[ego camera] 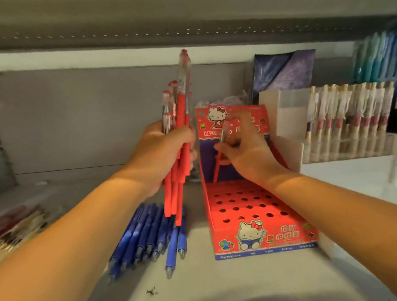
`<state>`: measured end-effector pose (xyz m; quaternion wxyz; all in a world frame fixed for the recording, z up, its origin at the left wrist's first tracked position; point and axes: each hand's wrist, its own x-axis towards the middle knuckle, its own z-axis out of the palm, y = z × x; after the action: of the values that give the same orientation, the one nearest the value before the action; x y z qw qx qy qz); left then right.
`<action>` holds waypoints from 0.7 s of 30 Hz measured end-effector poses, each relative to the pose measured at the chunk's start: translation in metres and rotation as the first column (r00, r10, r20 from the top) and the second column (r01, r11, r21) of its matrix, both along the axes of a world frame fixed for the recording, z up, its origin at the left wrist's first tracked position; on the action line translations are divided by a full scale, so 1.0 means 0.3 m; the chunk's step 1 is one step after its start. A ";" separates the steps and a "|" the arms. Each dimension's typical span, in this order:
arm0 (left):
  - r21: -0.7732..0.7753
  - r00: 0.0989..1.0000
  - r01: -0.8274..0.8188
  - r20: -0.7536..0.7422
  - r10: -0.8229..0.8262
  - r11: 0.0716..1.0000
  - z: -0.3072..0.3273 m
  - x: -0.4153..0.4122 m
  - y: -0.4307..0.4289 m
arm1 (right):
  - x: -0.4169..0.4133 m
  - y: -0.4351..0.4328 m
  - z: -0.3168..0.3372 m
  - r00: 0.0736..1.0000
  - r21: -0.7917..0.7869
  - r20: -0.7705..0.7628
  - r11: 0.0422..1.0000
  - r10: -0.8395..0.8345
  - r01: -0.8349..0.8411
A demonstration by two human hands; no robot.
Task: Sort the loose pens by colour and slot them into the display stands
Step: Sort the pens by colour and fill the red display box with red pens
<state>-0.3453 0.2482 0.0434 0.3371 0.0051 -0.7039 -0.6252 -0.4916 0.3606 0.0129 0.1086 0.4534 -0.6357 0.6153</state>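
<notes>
My left hand [161, 152] grips a bundle of red pens [179, 174], held upright with the clear clip ends on top. My right hand [243, 146] pinches one red pen [217, 170] and holds it tilted over the back rows of the red cartoon-cat display stand [252, 216], whose sloped top has several open holes. Whether the pen's tip sits in a hole is hidden by my hand. Several blue pens [146, 236] lie loose on the shelf to the left of the stand, tips toward me.
A clear acrylic rack [346, 123] of pale pens stands at the right, with a white holder [282, 114] beside it. A dark purple packet [282, 69] leans behind the stand. Packaged goods [16, 224] lie at the far left. Another shelf hangs overhead.
</notes>
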 end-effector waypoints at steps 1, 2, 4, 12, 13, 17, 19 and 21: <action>-0.004 1.000 0.011 0.006 -0.011 1.000 -0.003 -0.006 0.004 | -0.011 -0.004 -0.006 1.000 -0.011 0.010 1.000 -0.003 0.003; -0.004 1.000 0.017 0.008 -0.017 1.000 -0.004 -0.011 0.007 | -0.020 -0.008 -0.007 1.000 -0.021 0.026 1.000 0.006 -0.006; -0.004 1.000 0.006 0.002 -0.006 1.000 -0.005 -0.018 0.009 | -0.036 -0.014 -0.005 0.999 -0.018 0.029 1.000 0.020 -0.020; -0.034 0.999 -0.044 0.014 0.044 0.998 -0.025 -0.014 0.008 | -0.018 -0.010 -0.008 0.994 0.158 -0.078 0.986 0.074 -0.061; -0.046 0.999 -0.048 0.021 0.049 0.998 -0.028 -0.012 0.011 | -0.014 -0.011 -0.009 0.993 0.191 -0.099 0.980 0.070 -0.050; -0.068 0.999 -0.043 0.029 0.045 0.997 -0.036 -0.011 0.032 | 0.004 -0.013 -0.022 0.994 0.302 -0.096 0.953 0.049 -0.018; -0.073 0.999 -0.028 0.035 0.031 0.997 -0.038 -0.015 0.038 | 0.015 -0.016 -0.039 0.995 0.354 -0.083 0.935 0.056 -0.023; -0.094 0.998 -0.013 0.058 0.019 0.995 -0.043 -0.017 0.039 | 0.024 -0.016 -0.051 0.987 0.394 -0.157 0.919 0.044 0.022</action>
<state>-0.3505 0.2599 0.0305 0.3209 0.0134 -0.7421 -0.5883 -0.4845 0.3557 -0.0025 0.0630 0.5180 -0.7330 0.4363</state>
